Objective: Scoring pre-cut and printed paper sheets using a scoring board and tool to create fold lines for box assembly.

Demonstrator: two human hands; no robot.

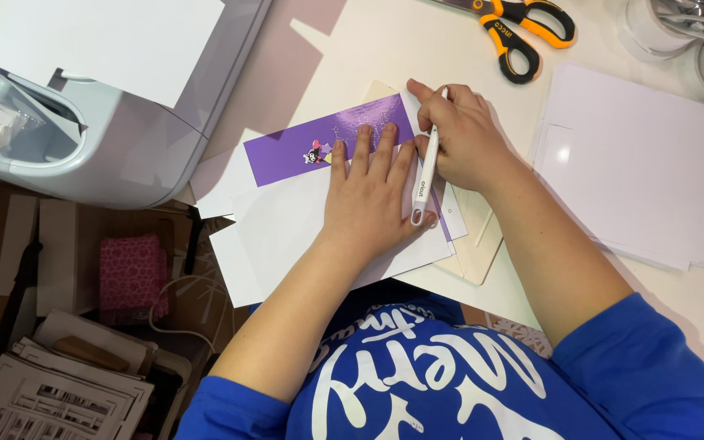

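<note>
A purple vinyl strip [303, 145] with a small cartoon sticker [316, 152] lies on white paper [275, 228] at the table's near edge. My left hand [371, 189] presses flat on the paper, fingertips resting on the purple strip's lower edge. My right hand [464, 134] grips a slim white weeding tool [425, 175] like a pen, its tip at the strip's right end. A cream board [476, 253] lies under the paper.
A grey cutting machine [103, 143] sits at the left. Orange-and-black scissors [519, 28] lie at the back. White sheets [645, 167] are stacked at the right, clear containers [686, 37] behind them. Below the table: a pink patterned bundle [130, 273], printed papers [50, 399].
</note>
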